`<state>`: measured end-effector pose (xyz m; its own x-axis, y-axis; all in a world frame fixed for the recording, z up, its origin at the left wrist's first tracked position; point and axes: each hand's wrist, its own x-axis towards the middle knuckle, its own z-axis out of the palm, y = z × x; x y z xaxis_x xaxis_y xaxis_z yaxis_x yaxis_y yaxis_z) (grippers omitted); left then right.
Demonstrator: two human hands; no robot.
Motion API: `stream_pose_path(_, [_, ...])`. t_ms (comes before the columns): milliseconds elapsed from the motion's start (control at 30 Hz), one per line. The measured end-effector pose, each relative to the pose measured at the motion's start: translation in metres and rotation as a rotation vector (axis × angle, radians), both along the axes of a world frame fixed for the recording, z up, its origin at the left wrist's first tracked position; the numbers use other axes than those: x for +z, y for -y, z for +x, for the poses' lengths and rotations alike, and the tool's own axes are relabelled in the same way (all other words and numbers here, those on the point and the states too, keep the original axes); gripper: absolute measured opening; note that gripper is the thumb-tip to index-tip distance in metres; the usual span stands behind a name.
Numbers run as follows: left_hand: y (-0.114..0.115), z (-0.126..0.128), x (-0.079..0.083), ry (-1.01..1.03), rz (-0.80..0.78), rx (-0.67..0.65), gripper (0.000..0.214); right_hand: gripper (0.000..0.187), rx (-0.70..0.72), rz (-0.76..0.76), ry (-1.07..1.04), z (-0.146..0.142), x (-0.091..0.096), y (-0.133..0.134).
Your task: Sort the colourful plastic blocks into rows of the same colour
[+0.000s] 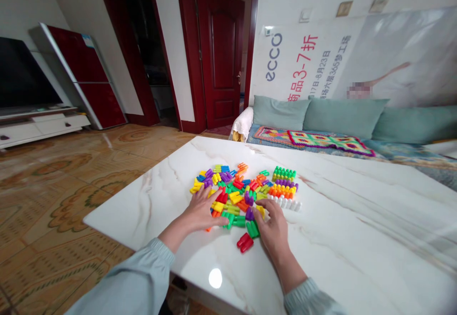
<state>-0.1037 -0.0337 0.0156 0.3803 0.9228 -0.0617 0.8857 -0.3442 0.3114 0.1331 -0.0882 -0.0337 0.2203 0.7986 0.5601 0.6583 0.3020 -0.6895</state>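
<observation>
A heap of small plastic building blocks (235,186) in many colours lies on a white marble table (357,239). My left hand (202,210) rests flat on the left side of the heap, fingers spread over yellow and red pieces. My right hand (273,227) lies at the heap's near right, fingers curled onto purple and yellow blocks. A joined stack of green, purple, orange and white rows (284,186) sits at the heap's right. A loose red block (244,242) and a green block (253,229) lie just left of my right hand.
A sofa (342,120) with teal cushions and a patterned cover stands behind the table. A dark red door (221,53) is at the back. A television (21,77) on a white cabinet stands at far left. Patterned tile floor (53,186) lies left of the table.
</observation>
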Motion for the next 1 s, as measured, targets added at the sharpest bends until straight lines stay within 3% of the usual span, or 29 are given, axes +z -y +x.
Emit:
stream_pose_path(200, [0.017,0.010,-0.021,0.152,0.057,-0.087,0.105,0.050,0.158,-0.026,0.197,-0.006,-0.002,-0.001])
stream_pose_path(367, [0.008,0.008,-0.023,0.521,0.184,-0.195,0.055,0.032,0.189,0.004,0.108,-0.008,0.000,-0.002])
stream_pose_path(467, [-0.021,0.004,-0.013,0.650,0.310,-0.116,0.042,0.026,0.132,0.013,0.053,-0.009,0.001,-0.003])
stream_pose_path(533, [-0.052,0.002,-0.004,0.610,0.354,-0.009,0.044,0.026,0.119,0.001,0.043,-0.009,0.001,-0.003])
stream_pose_path(600, [-0.089,0.002,0.004,0.438,0.289,0.077,0.055,0.025,0.119,-0.014,0.041,-0.010,0.002,-0.002])
stream_pose_path(767, [-0.170,0.013,0.014,0.345,0.141,0.172,0.057,0.020,0.116,-0.021,0.018,-0.011,0.003,0.000])
stream_pose_path(867, [-0.195,0.028,0.011,0.303,0.052,0.197,0.056,0.016,0.120,-0.027,-0.003,-0.012,0.004,0.001])
stream_pose_path(1000, [-0.209,0.046,0.002,0.247,-0.064,0.212,0.054,0.012,0.122,-0.031,-0.021,-0.015,0.005,0.000])
